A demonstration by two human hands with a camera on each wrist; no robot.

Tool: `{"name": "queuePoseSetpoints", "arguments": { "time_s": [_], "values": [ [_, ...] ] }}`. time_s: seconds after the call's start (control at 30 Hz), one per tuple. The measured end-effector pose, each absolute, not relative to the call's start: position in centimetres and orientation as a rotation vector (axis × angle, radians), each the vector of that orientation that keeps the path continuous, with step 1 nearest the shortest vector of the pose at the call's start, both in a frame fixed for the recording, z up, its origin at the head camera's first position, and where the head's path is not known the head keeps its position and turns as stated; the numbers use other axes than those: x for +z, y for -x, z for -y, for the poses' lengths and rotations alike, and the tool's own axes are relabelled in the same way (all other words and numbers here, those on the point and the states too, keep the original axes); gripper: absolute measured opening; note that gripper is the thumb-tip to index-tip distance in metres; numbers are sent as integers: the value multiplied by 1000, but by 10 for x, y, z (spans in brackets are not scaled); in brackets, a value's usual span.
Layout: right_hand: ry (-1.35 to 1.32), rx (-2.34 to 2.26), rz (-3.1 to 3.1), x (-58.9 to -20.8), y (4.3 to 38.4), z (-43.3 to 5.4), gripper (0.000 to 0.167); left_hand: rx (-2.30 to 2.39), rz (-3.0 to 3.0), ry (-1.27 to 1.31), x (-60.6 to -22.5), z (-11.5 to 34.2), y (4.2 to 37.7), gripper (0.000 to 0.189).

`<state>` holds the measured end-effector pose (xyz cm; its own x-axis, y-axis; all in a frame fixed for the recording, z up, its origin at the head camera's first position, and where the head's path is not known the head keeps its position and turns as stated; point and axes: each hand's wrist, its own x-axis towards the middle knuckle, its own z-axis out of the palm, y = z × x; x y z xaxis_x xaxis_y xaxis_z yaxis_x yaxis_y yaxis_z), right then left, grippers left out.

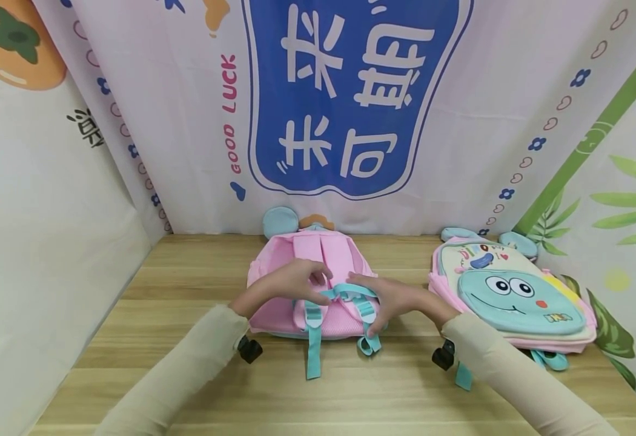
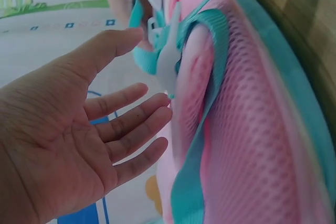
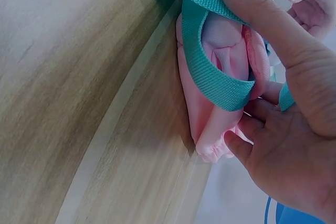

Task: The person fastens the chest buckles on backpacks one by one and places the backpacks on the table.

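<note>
Pink backpack [image 1: 280,312]: lies on the wooden table [image 1: 187,387] between the hands, straps upward, its top end near the printed backdrop [image 1: 187,181].
Left hand [image 1: 296,281]: wide, fingers nearly straight, beside the straps and holding nothing.
Right hand [image 1: 391,300]: curved about the right shoulder strap [image 1: 340,251], thumb against turquoise webbing [image 3: 210,80]; whether it grips, I cannot tell.
In the way: the right hand hides part of that strap, and a turquoise band [image 1: 357,290] crosses between the hands.
Loose tail [image 1: 314,354]: reaches past the backpack's near edge (a webbing loop [image 1: 369,345] sits to its right).
Second backpack [image 1: 520,297]: well apart at right, cartoon-eyed pocket up, beside the leaf-printed cloth [image 1: 631,200].
Right sleeve [image 1: 509,363]: partly covers another turquoise strap end [image 1: 464,376].
</note>
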<state>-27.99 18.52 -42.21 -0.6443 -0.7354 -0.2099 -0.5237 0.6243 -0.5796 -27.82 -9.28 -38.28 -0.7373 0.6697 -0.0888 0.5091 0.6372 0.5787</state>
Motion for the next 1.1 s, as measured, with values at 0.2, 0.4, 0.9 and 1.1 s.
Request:
{"name": "queuePoseSetpoints", "arguments": {
  "time_s": [0.2,0.4,0.9,1.1],
  "values": [
    [1001,-681,-2418,-422,280,-186,120,779,-2590,-919,-389,76,275,44],
    [1002,-671,-2426,-423,280,-186,120,733,-2645,-919,-394,68,275,36],
    [1057,-671,-2493,-419,270,-184,117,718,-2738,-833,-400,60,273,28],
    [1068,-687,-2503,-418,268,-185,117,678,-2767,-838,-399,57,272,28]
  ]
}}
